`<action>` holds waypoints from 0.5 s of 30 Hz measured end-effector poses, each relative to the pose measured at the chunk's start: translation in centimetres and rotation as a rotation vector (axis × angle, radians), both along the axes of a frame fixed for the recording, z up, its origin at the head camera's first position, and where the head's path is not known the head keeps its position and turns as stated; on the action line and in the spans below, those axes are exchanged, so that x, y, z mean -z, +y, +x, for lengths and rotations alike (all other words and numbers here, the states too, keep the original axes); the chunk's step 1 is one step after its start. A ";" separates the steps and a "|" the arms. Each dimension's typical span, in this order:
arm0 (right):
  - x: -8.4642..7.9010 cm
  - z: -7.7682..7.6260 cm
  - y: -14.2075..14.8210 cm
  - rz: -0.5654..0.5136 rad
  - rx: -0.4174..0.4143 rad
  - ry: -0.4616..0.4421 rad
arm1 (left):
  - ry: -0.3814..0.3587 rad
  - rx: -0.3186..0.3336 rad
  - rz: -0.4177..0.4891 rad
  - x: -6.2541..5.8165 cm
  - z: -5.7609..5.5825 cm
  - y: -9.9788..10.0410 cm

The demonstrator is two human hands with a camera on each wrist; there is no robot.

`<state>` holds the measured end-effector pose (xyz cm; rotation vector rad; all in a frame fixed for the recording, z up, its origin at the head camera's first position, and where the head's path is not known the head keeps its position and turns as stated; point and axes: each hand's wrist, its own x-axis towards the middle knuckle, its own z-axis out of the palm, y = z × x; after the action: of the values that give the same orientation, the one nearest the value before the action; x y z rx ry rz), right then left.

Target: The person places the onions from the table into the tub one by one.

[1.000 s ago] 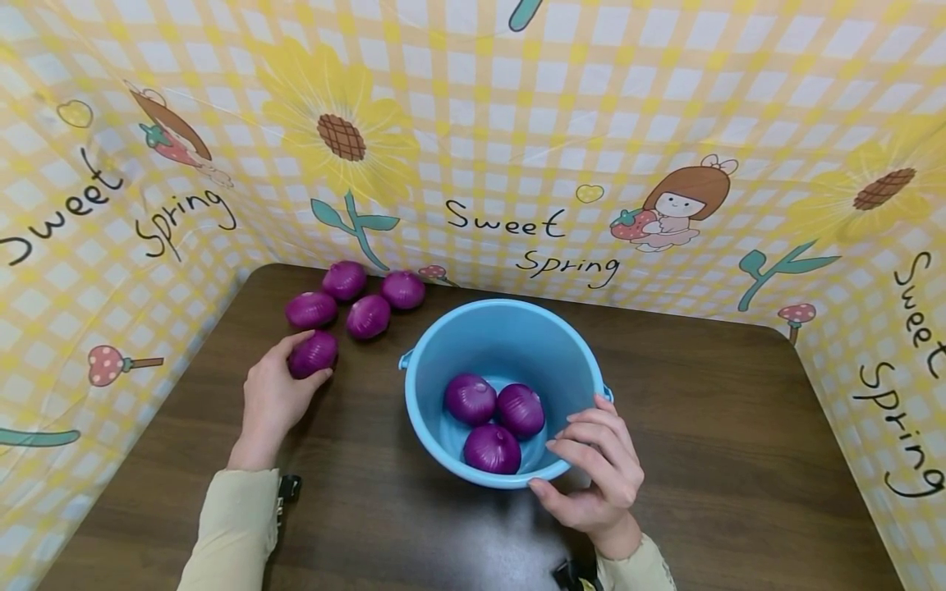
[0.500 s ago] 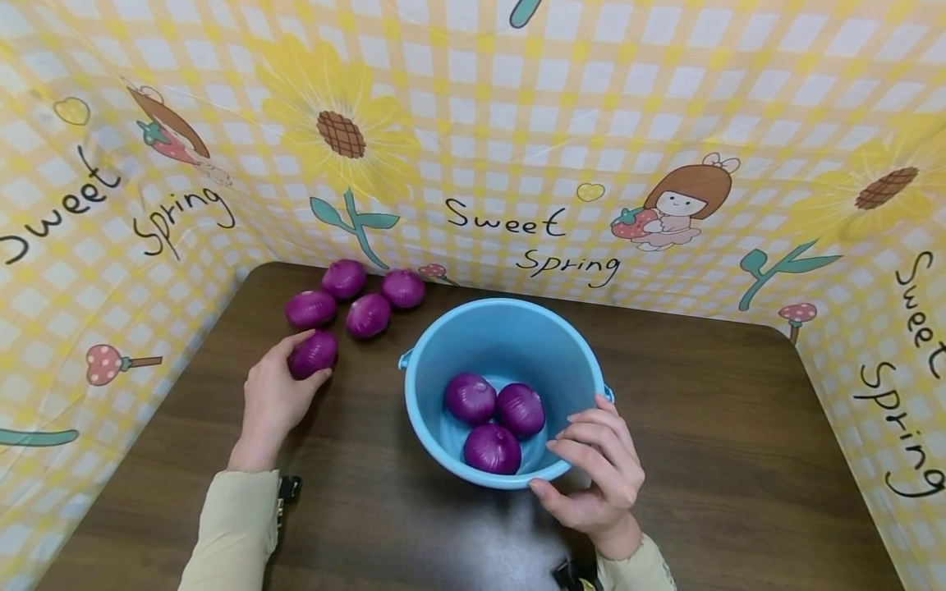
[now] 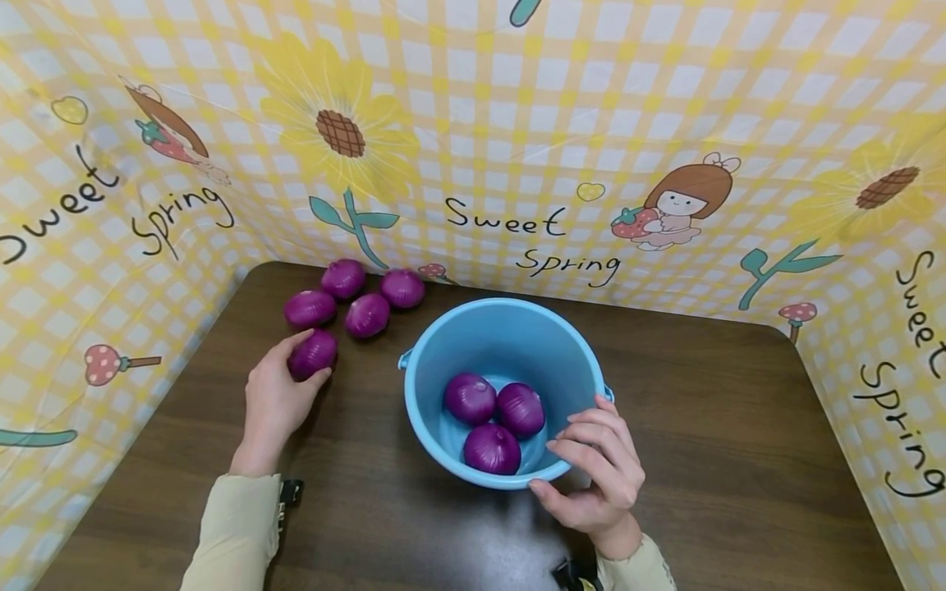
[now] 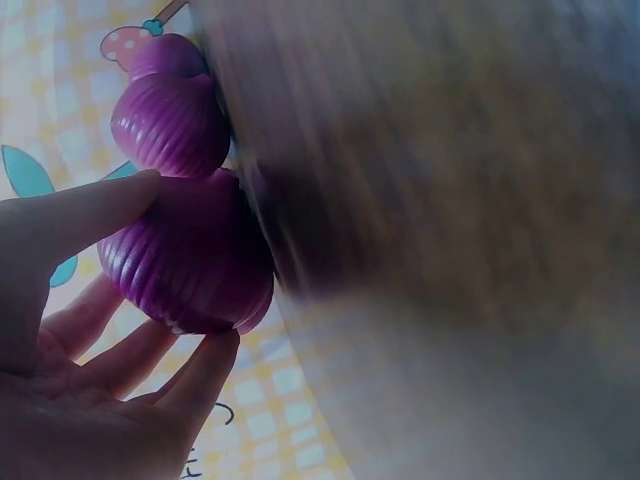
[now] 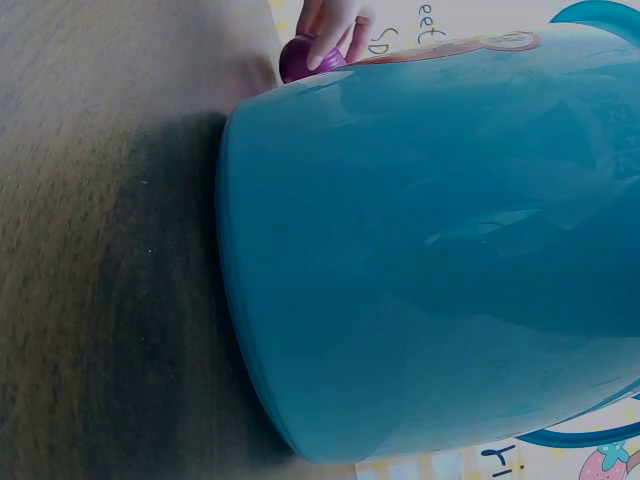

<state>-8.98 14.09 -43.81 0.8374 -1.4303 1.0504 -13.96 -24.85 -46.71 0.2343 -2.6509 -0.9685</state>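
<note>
My left hand [image 3: 276, 398] holds a purple-red onion [image 3: 314, 355] between thumb and fingers at the left of the table. In the left wrist view the thumb lies on one side of this onion [image 4: 185, 255] and fingertips touch the other. A light blue bucket [image 3: 510, 332] stands at the middle, with three more onions [image 3: 493, 449] on its bottom. My right hand [image 3: 602, 468] grips the bucket's rim at the front right, fingertips over the edge and thumb at the front. In the right wrist view the bucket's wall [image 5: 420, 250] fills most of the picture; the right hand is hidden there.
Several more onions [image 3: 368, 316] lie grouped behind the left hand, near the table's back left corner. The dark wooden table [image 3: 709, 410] extends to the right of the bucket. A yellow checked cloth [image 3: 488, 123] with printed flowers walls in the back and sides.
</note>
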 end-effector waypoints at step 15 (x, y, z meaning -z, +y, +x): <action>-0.2 -0.2 0.0 -0.005 0.001 0.017 | 0.067 0.026 0.015 -1.2 0.1 0.8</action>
<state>-9.19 14.06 -43.66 0.8404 -1.4132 1.0435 -13.87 -24.02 -45.53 0.1680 -2.5930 -0.9872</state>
